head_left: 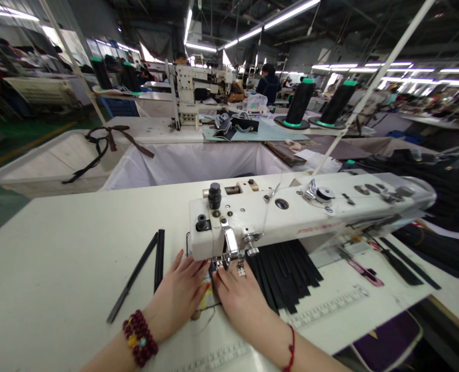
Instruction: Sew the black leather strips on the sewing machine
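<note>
- The dark piece (213, 268) lies between the 2 hands, beneath the left end of the sewing machine (268, 213); it could skew if they press unevenly.
- The left hand (183, 281) lies palm down, its fingers extended and thumb apart; the right hand (239, 294) arches palm down, its fingertips partly hidden. I cannot tell whether either pinches the piece.
- Fingers so near the stitching area could be hurt if either hand slips farther under the head.
- Right of the right hand, the stack of black strips (286, 274) could fan out if the wrist brushes it.
- Left of the left hand, loose black strips (158, 261) could shift if bumped.
</note>
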Motion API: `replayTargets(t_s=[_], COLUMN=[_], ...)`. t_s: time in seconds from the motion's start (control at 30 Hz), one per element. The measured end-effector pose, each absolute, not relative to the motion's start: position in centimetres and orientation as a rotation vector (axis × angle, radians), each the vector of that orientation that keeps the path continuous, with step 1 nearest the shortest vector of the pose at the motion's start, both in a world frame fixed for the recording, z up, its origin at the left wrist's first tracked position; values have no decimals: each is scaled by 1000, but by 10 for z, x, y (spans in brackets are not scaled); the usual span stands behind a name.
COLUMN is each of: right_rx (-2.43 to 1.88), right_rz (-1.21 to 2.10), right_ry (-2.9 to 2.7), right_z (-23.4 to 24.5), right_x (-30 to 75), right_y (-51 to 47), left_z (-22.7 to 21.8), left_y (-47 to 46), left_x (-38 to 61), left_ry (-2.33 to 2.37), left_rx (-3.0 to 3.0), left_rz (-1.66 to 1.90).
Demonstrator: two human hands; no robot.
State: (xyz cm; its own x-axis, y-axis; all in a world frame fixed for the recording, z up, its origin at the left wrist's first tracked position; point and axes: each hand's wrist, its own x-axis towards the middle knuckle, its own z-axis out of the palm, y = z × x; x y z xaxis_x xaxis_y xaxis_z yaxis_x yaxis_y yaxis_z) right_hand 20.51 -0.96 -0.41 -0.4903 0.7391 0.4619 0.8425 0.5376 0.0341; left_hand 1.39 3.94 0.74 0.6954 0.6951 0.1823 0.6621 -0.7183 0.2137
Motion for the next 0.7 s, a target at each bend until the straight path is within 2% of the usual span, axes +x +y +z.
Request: replayTargets(t_s=[0.13, 0.33, 0.5, 0.7], right_rx=[-1295, -1768, -1880, -1999], right_rz=[-250, -282, -278, -426], right_ry=[-2225, -2057, -1963, -1912], right_z=[8, 15, 3, 5], right_x=[227, 266, 259, 250], right_y=[-28, -48, -37, -40], left_z=[19, 26, 30, 20], left_y=[60, 89, 83, 56], left_x=[10, 20, 1, -49], left_ry=[1134, 1000, 971, 1199], left_rx=[2717, 2750, 2788, 2948], left_rz=[448, 469, 395, 286])
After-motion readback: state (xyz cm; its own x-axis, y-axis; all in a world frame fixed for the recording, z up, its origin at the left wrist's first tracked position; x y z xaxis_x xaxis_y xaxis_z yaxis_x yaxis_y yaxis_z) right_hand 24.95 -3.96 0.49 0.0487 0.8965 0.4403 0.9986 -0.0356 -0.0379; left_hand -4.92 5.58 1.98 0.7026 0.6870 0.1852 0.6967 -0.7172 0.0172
